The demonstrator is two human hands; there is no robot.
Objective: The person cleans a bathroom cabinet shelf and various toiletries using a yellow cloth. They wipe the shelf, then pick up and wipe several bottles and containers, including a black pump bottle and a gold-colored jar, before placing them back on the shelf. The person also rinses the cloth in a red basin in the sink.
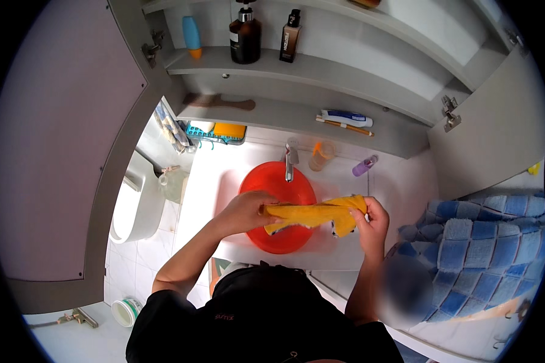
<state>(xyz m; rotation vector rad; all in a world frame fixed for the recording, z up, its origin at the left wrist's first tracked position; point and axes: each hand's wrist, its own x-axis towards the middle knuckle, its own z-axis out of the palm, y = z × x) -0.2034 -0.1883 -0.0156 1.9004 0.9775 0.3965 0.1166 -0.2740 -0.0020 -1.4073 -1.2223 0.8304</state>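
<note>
A yellow cloth (311, 215) with a patterned underside is stretched between my two hands. Its left end is gripped by my left hand (247, 212), above the left rim of a red plastic basin (272, 179). My right hand (371, 224) pinches the other end, to the right of the basin and over the white washbasin counter (340, 254). The basin stands in the sink, under a chrome faucet (290, 161). Whether the basin holds water, I cannot tell.
Behind the sink stand an orange-tinted cup (321, 156) and a small purple bottle (364, 166). Overhead, open cabinet shelves (272, 109) hold a wooden comb (220, 101), toothpaste (347, 118) and bottles. Open cabinet doors flank both sides. Blue checked towels (477, 254) hang at right.
</note>
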